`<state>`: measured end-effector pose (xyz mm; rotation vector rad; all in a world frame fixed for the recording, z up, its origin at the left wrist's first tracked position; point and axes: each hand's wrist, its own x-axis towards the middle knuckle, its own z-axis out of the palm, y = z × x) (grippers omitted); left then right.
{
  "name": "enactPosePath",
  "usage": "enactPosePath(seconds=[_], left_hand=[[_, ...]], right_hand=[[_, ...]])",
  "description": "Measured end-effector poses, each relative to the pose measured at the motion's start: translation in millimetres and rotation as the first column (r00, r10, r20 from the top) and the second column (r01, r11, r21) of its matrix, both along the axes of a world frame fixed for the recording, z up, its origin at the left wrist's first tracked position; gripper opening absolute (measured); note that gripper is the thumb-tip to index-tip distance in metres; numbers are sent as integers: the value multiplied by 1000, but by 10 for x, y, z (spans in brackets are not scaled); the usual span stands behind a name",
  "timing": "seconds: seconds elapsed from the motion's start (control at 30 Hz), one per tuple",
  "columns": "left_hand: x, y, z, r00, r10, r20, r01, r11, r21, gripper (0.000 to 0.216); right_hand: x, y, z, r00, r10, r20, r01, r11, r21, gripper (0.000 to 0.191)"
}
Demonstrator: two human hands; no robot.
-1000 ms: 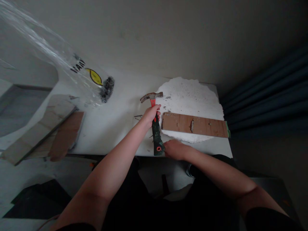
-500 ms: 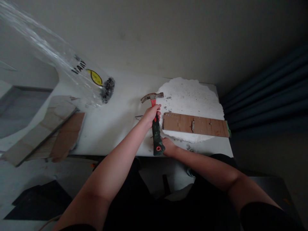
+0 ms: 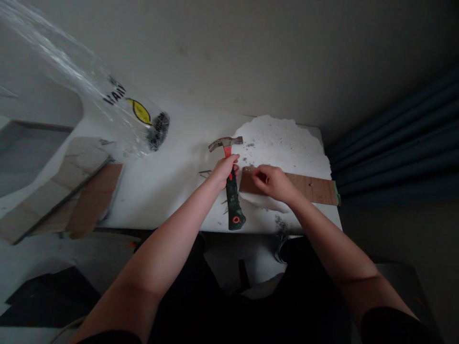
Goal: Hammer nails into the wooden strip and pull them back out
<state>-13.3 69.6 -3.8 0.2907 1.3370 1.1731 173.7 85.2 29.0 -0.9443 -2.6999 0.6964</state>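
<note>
My left hand (image 3: 226,170) is wrapped round a claw hammer (image 3: 234,203) near the top of its dark green handle. The steel head points away from me, claw to the left. My right hand (image 3: 273,181) is over the left half of a brown wooden board (image 3: 319,188), its fingers curled together. Whatever they may pinch is too small or hidden to make out. The board rests on a rough-edged white sheet (image 3: 287,143) strewn with dark crumbs. A few thin nails (image 3: 205,172) lie beside my left hand, and others show by the hammer handle.
Clear plastic wrap with a yellow logo (image 3: 139,112) hangs over the left of the white table (image 3: 172,191). Broken tile-like boards (image 3: 68,186) lean at the left edge. A dark curtain (image 3: 394,153) hangs on the right, and a wall rises behind the table.
My right hand has moved up and right from beside the hammer's handle end to above the board. The left hand still holds the hammer in nearly the same place.
</note>
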Motion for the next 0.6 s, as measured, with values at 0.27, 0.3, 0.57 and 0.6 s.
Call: enactPosePath(seconds=[0.27,0.3,0.57,0.6], left_hand=[[31,4,-22,1000,5,-29,-4,1000,18,18],[33,4,-20,1000,4,-31,-4,1000,17,18],[29,2,-1,999,-4,-37,4,1000,13,19],[26,1,-1,999,-3,-36,3,1000,12,19]], right_hand=[[-243,177,-230,932,-116,344,9,954,299,29],[-254,173,-230,925,-112,362,-6,951,309,30],[-300,114,-179,900,-93,425,-69,934,352,31],[-307,110,-169,898,-95,429,-69,934,351,31]])
